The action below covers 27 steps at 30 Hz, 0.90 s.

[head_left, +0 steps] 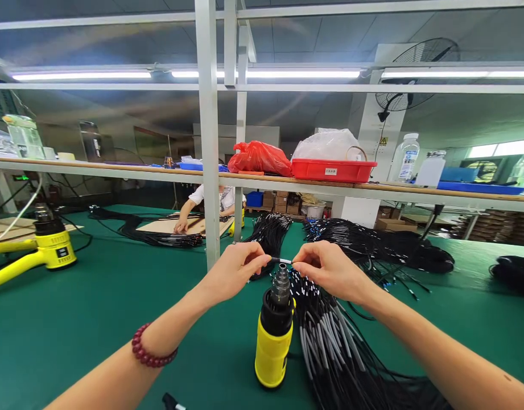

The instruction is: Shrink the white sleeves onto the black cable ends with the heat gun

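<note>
- Black and white, 1 thin cable (284,261) is held nearly level, dark at both ends with a pale sleeve between.
- It hangs over the nozzle of 1 yellow heat gun (273,348), upright on the green desk (202,347), well short of the far edge.
- Left hand (238,265): thumb and fingers pinch the dark left end.
- Right hand (329,269): fingertips narrow, pinching the other end.
- Grey-sleeved cable bundle (330,341): right of the gun, running toward the desk's near edge.
</note>
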Tool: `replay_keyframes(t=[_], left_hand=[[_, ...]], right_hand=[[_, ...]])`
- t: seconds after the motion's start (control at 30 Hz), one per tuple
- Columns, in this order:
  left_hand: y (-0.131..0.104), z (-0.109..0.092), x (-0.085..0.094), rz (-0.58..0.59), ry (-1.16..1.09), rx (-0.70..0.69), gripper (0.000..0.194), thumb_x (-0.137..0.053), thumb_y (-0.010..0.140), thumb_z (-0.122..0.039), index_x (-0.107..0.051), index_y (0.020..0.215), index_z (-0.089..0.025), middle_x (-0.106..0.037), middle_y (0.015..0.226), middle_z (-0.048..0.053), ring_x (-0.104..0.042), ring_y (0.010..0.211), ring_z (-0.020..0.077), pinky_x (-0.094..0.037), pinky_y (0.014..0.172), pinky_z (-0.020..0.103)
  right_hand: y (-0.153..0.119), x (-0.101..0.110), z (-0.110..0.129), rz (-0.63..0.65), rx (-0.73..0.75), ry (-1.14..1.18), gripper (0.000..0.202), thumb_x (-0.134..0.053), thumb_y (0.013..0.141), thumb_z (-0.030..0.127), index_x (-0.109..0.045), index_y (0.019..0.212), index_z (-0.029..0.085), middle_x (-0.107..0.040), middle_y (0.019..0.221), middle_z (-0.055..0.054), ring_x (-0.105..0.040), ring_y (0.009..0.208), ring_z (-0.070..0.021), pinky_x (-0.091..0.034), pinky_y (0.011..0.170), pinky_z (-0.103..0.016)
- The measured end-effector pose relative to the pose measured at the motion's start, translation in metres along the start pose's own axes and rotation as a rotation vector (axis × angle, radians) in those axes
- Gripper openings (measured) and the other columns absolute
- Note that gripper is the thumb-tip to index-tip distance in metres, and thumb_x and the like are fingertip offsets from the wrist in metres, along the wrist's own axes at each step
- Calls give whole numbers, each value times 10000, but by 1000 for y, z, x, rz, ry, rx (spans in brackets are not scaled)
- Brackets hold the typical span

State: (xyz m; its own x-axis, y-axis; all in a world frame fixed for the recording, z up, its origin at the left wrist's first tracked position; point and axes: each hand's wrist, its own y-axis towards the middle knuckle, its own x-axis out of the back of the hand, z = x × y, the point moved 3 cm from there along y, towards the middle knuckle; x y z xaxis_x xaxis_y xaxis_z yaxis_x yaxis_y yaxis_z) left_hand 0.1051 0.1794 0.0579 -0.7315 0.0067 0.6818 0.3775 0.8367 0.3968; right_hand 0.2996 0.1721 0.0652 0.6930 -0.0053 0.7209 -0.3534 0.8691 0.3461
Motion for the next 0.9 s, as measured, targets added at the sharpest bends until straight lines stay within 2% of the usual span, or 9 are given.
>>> replay_keyframes(t=[0.13, 0.23, 0.37, 0.47, 0.6, 0.73, 0.9], left_hand=[[-1, 0, 2, -15, -15, -2, 209, -546, 873, -356, -596, 774, -179, -582, 693, -17, -490, 644, 139, -347, 560, 243], [-2, 1, 2, -16, -17, -8, 196, -553, 872, -357, -596, 800, -180, -595, 710, -16, -501, 653, 137, -359, 569, 241], [-1, 2, -1, 31, 19, 5, 399, -429, 938, -467, -579, 707, -177, -616, 654, -2, -505, 589, 135, -345, 530, 243], [0, 3, -3, 58, 25, 14, 499, -361, 958, -482, -552, 614, -175, -622, 621, 12, -524, 575, 141, -349, 524, 245], [0, 2, -3, 41, 4, 3, 418, -429, 933, -445, -532, 626, -181, -581, 597, -9, -492, 560, 134, -337, 520, 240], [0, 1, -2, 8, -47, 21, 273, -509, 893, -404, -571, 749, -180, -572, 647, -18, -486, 598, 132, -353, 539, 236], [2, -2, -1, -46, -59, 11, 215, -555, 855, -384, -588, 802, -178, -586, 715, -9, -497, 632, 136, -379, 558, 241]], right_hand=[[0, 0, -3, 43, 2, -21, 201, -555, 846, 200, -729, 768, 140, -651, 648, -20, -527, 572, -139, -356, 510, -237], [0, 1, -2, 43, 7, -45, 204, -560, 836, 197, -729, 736, 139, -615, 603, -6, -489, 552, -129, -335, 501, -235], [-1, 1, 0, 43, 19, -40, 204, -563, 833, 204, -718, 718, 139, -580, 584, 8, -453, 552, -120, -321, 505, -230], [0, 0, 0, 41, 32, -38, 205, -560, 834, 212, -712, 717, 140, -562, 574, 15, -434, 543, -115, -304, 499, -229], [1, 0, -2, 14, 54, -23, 186, -564, 826, 211, -697, 711, 151, -576, 589, 14, -453, 548, -117, -307, 504, -228], [2, -1, -6, -9, 53, 25, 133, -600, 797, 210, -681, 709, 153, -605, 624, 4, -494, 576, -124, -342, 521, -225], [1, -2, -10, 41, 8, 75, 185, -588, 816, 252, -721, 757, 137, -625, 647, -17, -490, 583, -131, -353, 526, -234]])
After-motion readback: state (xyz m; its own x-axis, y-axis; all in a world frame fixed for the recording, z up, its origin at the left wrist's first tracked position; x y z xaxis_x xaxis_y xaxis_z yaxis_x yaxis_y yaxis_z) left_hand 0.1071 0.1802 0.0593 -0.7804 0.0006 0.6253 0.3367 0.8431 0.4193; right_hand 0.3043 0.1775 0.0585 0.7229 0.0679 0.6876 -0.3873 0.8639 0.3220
